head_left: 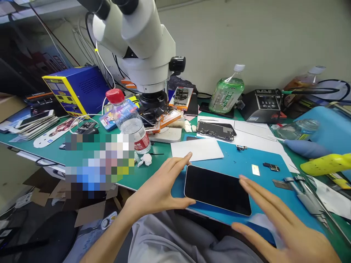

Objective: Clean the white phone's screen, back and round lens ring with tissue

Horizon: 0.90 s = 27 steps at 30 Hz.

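From my head camera: my left hand [161, 190] lies open, fingers spread, thumb touching the left edge of the phone [218, 190]. The phone lies screen up on the blue mat [238, 164]. My right hand [285, 226] hovers open at its right end, holding nothing. Behind it are a white card [197, 149], a water bottle [128, 122], the microscope [142, 47] and an opened phone [215, 130].

The blue mat [236, 160] is bare behind the phone [216, 189]. A microscope [142, 47] overhangs the bench's back-left part. Tweezers [304, 193] crowd its right edge.
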Motion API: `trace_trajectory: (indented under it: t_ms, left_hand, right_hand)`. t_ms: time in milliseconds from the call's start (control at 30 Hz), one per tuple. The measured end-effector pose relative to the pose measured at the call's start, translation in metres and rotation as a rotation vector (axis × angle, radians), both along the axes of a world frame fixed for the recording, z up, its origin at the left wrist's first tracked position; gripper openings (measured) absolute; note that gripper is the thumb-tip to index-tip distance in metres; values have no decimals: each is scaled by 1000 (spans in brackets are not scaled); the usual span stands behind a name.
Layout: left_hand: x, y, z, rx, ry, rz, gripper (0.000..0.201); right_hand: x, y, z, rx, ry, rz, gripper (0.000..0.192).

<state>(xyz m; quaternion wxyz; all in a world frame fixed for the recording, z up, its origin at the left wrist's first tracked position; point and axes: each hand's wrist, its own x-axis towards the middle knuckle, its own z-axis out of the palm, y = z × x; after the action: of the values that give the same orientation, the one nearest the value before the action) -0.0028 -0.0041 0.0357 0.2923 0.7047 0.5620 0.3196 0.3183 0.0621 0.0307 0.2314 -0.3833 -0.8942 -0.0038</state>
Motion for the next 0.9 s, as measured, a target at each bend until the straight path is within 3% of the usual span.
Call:
trace_trajectory:
  t_ms: [100, 233, 467, 667, 767, 833, 900]
  left_hand:
    - [3, -1, 5, 43, 15, 3, 115]
    - [8, -1, 14, 94, 19, -3, 115]
    - [16, 8, 28, 141, -26, -53, 116]
    - [28, 16, 32, 233, -181, -98, 122]
    - [24, 28, 32, 238, 31, -64, 116]
    - [16, 41, 30, 259, 312, 25, 84]
    - [8, 57, 27, 271, 468, 90, 61]
  right_hand:
    - [-23, 10, 17, 74, -89, 146, 74]
    - [-29, 28, 22, 79, -128, 208, 79]
    - [-34, 32, 37, -71, -123, 220, 72]
    - [-31, 29, 51, -255, 108, 126, 67]
    - [-18, 30, 51, -368, 327, 10, 67]
    - [-7, 30, 49, -537, 529, -54, 70]
    - [5, 29, 47, -703, 738, -56, 74]
